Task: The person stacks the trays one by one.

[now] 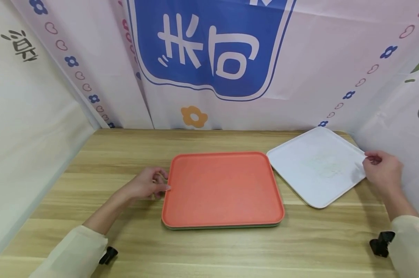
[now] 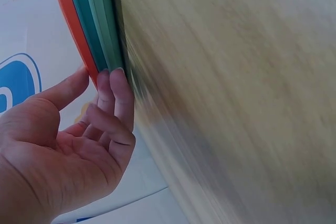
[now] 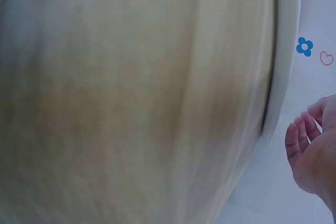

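Observation:
A stack of rectangular trays lies mid-table, with a red tray [image 1: 223, 189] on top. Beneath it, the left wrist view shows the edges of a teal tray [image 2: 84, 19] and light green layers [image 2: 105, 19]. My left hand [image 1: 148, 183] holds the stack's left edge, thumb at the red rim and fingertips against the green edges [image 2: 109, 51]. To the right lies a white tray [image 1: 320, 166], turned cornerwise, with faint smudges on its surface. Beside its right corner is my right hand [image 1: 384, 170], fingers loosely bent. In the right wrist view that hand [image 3: 317, 150] appears apart from the white edge [image 3: 286, 51].
The wooden table [image 1: 126, 239] meets a printed cloth [image 1: 213, 112] hanging along the back. White cloth walls [image 1: 29, 116] stand at both sides. The white tray reaches the table's back edge and its left corner is close to the red tray.

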Demonstrator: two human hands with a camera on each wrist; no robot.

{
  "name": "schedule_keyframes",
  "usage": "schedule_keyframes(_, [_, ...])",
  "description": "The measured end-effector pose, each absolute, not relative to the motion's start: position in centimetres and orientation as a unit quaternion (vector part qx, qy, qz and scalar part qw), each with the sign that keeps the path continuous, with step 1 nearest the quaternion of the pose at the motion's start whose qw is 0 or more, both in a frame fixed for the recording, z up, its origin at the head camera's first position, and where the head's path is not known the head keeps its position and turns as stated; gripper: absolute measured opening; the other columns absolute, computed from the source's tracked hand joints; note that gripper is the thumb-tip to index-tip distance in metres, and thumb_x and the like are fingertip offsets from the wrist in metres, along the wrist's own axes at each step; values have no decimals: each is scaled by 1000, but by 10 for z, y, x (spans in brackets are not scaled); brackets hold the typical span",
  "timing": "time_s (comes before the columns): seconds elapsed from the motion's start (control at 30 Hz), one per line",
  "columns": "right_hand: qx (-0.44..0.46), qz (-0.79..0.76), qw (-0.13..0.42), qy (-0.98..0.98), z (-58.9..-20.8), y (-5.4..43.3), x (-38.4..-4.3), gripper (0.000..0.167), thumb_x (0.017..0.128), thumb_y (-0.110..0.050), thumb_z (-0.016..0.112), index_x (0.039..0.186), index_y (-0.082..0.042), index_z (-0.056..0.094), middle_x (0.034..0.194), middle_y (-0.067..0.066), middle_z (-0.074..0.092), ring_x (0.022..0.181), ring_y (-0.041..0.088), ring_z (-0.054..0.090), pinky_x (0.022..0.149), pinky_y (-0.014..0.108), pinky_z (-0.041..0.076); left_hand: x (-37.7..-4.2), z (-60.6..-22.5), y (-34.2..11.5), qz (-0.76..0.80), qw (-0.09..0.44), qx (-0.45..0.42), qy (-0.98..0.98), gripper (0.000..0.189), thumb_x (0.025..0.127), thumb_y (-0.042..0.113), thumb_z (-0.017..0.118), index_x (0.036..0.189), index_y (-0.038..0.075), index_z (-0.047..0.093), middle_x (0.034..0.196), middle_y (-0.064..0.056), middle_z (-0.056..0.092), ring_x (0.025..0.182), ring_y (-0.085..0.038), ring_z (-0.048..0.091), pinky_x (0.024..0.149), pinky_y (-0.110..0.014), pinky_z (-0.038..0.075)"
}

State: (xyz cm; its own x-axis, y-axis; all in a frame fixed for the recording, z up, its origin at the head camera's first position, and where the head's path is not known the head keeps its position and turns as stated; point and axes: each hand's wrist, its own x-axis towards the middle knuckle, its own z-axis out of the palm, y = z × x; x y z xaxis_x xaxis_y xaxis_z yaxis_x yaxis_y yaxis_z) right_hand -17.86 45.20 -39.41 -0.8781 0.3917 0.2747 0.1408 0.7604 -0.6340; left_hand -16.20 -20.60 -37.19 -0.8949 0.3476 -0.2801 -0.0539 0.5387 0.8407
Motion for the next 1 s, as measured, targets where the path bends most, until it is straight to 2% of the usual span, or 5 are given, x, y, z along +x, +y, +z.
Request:
schedule_keyframes(0.13, [-157, 290, 198, -923, -395, 452, -179, 35, 94, -8, 53, 118, 13, 67, 81, 0, 66, 74, 1, 51, 63, 16, 37, -163, -372, -207, 476, 215, 93, 847, 25, 97, 0, 69, 115, -8, 52, 84, -14, 66, 66, -23, 64, 56, -31, 55])
schedule_keyframes(0.27, [-179, 266, 187, -928, -394, 453, -180, 42, 92, -7, 50, 125, 15, 62, 118, 38, 61, 105, 44, 58, 79, 41, 47, -164, -372, -208, 480, 219, 97, 844, 24, 97, -1, 68, 115, -8, 52, 81, -13, 66, 64, -23, 64, 55, -30, 53])
schedule_keyframes(0.37, [-191, 254, 152, -936, -393, 455, -180, 48, 91, -7, 49, 131, 19, 55, 131, 44, 53, 125, 59, 46, 99, 63, 43, -164, -372, -209, 484, 221, 103, 840, 24, 97, -2, 67, 115, -9, 51, 79, -14, 66, 63, -24, 64, 55, -30, 54])
schedule_keyframes(0.43, [-192, 248, 121, -942, -393, 458, -180, 51, 92, -7, 50, 133, 23, 49, 134, 47, 47, 128, 62, 41, 106, 69, 38, -164, -373, -209, 486, 221, 106, 839, 25, 97, -3, 67, 115, -9, 51, 79, -15, 66, 63, -24, 64, 56, -32, 56])
schedule_keyframes(1.0, [-196, 283, 42, -938, -399, 472, -182, 62, 96, -10, 57, 142, 25, 34, 142, 49, 36, 133, 63, 34, 112, 70, 32, -162, -372, -208, 486, 217, 109, 839, 24, 97, -3, 67, 114, -9, 51, 77, -14, 67, 63, -24, 64, 55, -31, 56])
